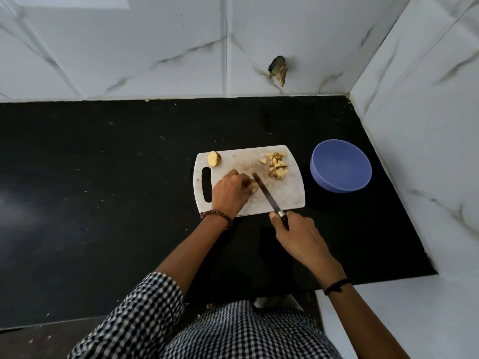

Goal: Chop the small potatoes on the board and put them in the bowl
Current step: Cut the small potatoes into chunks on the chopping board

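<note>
"So, where do the potatoes sit on your feed?"

"Three places, all on the white cutting board (285,200). A pile of chopped pieces (276,164) lies at its far right, near the blue bowl (339,164). A cut half (214,158) sits alone at the far left corner, beyond the handle slot (206,184). One piece (252,186) is under my left hand (230,193), near the middle. The bowl stands just beside the board's right edge, and I see nothing in it."

"Fingers?"

"The left fingers are curled down over that piece, pinning it to the board. Most of it is hidden, so I cannot tell its shape. My right hand (298,234) is wrapped round the handle of the knife (267,193) off the board's near edge. The blade slants away to the far left, its tip right beside the left fingertips."

"How will it handle?"

"Light and firm, I'd judge, stiff enough to need a real press of the blade. The cut faces look moist, so probably slippery, and the rounded skin side may roll. I'd lay it flat face down and hold it from above, on the side away from the blade, fingertips tucked back. For the bowl, the pieces are too small and too many to pick singly—better gathered in a cupped hand or swept off the board's right edge."
</note>
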{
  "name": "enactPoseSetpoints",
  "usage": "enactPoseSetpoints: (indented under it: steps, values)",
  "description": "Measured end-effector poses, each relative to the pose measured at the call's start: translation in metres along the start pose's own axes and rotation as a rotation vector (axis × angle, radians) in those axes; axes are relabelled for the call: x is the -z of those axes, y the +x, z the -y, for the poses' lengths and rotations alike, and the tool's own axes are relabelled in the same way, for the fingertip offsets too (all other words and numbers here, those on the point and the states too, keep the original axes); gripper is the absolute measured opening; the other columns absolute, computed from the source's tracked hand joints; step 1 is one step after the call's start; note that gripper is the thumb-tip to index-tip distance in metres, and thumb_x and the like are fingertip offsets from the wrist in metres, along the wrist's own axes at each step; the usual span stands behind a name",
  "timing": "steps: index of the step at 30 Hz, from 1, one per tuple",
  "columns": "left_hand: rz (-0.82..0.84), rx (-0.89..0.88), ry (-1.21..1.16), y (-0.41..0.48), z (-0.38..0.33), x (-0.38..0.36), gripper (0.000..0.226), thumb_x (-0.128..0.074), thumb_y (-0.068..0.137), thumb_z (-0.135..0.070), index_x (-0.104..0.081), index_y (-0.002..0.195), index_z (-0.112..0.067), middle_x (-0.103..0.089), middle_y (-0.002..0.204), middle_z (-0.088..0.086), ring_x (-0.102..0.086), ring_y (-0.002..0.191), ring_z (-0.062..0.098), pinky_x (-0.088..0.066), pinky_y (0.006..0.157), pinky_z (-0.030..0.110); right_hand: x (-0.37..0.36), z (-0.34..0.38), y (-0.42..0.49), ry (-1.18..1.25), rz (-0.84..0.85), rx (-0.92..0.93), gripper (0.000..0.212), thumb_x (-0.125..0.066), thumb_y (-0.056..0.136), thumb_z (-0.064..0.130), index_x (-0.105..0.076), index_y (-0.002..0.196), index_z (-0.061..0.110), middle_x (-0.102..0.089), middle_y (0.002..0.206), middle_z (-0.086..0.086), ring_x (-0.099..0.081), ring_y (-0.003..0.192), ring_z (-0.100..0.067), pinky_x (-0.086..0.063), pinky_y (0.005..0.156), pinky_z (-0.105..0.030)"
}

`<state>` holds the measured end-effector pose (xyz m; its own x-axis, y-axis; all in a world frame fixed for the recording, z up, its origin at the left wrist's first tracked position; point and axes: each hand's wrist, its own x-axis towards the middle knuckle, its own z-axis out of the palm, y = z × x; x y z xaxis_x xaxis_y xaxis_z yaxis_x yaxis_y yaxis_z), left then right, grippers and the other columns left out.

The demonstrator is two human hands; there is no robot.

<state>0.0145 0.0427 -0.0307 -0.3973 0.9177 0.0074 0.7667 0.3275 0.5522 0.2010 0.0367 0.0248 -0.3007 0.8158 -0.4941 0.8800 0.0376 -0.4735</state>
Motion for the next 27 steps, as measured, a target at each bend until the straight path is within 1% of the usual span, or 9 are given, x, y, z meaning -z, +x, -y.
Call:
enactPoseSetpoints:
  steps: [2, 5, 7, 9, 12, 15, 19, 23, 27]
  values:
    - [0.002, 0.006, 0.015, 0.001, -0.001, 0.0, 0.025, -0.071, 0.085, -0.027, -0.069, 0.109, -0.022, -0.061, 0.1, -0.001, -0.062, 0.085, 0.016, -0.051, 0.065, 0.029, 0.004, 0.003, 0.01, 0.025, -0.043, 0.043, 0.036, -0.049, 0.097, 0.054, -0.055, 0.088, 0.02, -0.063, 0.085, -0.005, -0.064, 0.075, -0.021, -0.058, 0.071, -0.043]
    - [-0.018, 0.034, -0.017, 0.001, 0.001, -0.001, 0.025, -0.071, 0.084, -0.027, -0.07, 0.108, -0.021, -0.062, 0.099, -0.002, -0.062, 0.085, 0.015, -0.047, 0.063, 0.027, 0.008, 0.015, 0.032, 0.036, -0.12, 0.135, 0.025, -0.064, 0.094, 0.04, -0.052, 0.1, 0.018, -0.06, 0.087, 0.003, -0.064, 0.081, -0.016, -0.058, 0.075, -0.037]
    - [-0.016, 0.028, -0.044, 0.001, 0.002, -0.002, 0.025, -0.072, 0.084, -0.025, -0.07, 0.108, -0.02, -0.062, 0.099, -0.002, -0.062, 0.085, 0.014, -0.043, 0.063, 0.023, 0.007, 0.022, 0.05, 0.04, -0.147, 0.218, 0.033, -0.07, 0.091, 0.029, -0.049, 0.115, 0.019, -0.062, 0.102, 0.005, -0.063, 0.096, -0.015, -0.056, 0.084, -0.036]
    - [-0.012, 0.018, -0.072, 0.001, 0.003, -0.002, 0.026, -0.072, 0.083, -0.021, -0.07, 0.108, -0.019, -0.062, 0.1, -0.002, -0.062, 0.086, 0.014, -0.048, 0.065, 0.025, 0.003, 0.028, 0.066, 0.022, -0.135, 0.279, 0.047, -0.071, 0.09, 0.025, -0.043, 0.127, 0.019, -0.061, 0.118, 0.004, -0.06, 0.111, -0.017, -0.053, 0.091, -0.038]
    - [-0.005, 0.0, -0.076, 0.0, 0.006, -0.003, 0.028, -0.072, 0.081, -0.013, -0.07, 0.108, -0.019, -0.062, 0.098, -0.001, -0.063, 0.085, 0.015, -0.054, 0.07, 0.032, -0.004, 0.03, 0.084, -0.056, -0.117, 0.334, 0.054, -0.07, 0.091, 0.025, -0.039, 0.135, 0.021, -0.059, 0.127, 0.0, -0.056, 0.118, -0.022, -0.051, 0.091, -0.042]
    - [0.007, -0.033, -0.121, 0.002, 0.01, -0.003, 0.03, -0.071, 0.08, -0.006, -0.07, 0.108, -0.017, -0.061, 0.096, 0.0, -0.062, 0.085, 0.014, -0.055, 0.075, 0.031, -0.008, 0.026, 0.095, -0.071, -0.142, 0.38, 0.048, -0.068, 0.092, 0.026, -0.042, 0.132, 0.022, -0.063, 0.12, 0.0, -0.06, 0.112, -0.021, -0.053, 0.087, -0.04]
    - [0.042, -0.074, -0.176, 0.005, 0.015, -0.001, 0.032, -0.066, 0.082, 0.003, -0.07, 0.11, -0.012, -0.06, 0.099, 0.003, -0.061, 0.088, 0.015, -0.052, 0.082, 0.024, -0.003, 0.021, 0.103, 0.033, -0.074, 0.376, 0.062, -0.069, 0.092, 0.025, -0.037, 0.145, 0.024, -0.065, 0.119, 0.007, -0.06, 0.113, -0.014, -0.051, 0.097, -0.038]
    - [0.051, -0.077, -0.254, 0.007, 0.018, 0.002, 0.03, -0.066, 0.083, 0.002, -0.071, 0.109, -0.013, -0.062, 0.1, 0.004, -0.061, 0.091, 0.013, -0.051, 0.085, 0.019, 0.003, 0.021, 0.105, 0.176, 0.01, 0.337, 0.073, -0.069, 0.092, 0.024, -0.029, 0.154, 0.022, -0.06, 0.107, 0.016, -0.055, 0.104, -0.005, -0.041, 0.097, -0.024]
    - [0.087, -0.067, -0.341, 0.008, 0.02, 0.007, 0.029, -0.067, 0.085, -0.002, -0.071, 0.11, -0.016, -0.064, 0.102, 0.001, -0.061, 0.092, 0.009, -0.047, 0.083, 0.009, 0.004, 0.019, 0.109, 0.199, 0.017, 0.32, 0.068, -0.07, 0.092, 0.029, -0.036, 0.149, 0.018, -0.056, 0.099, 0.019, -0.054, 0.105, -0.007, -0.044, 0.1, -0.03]
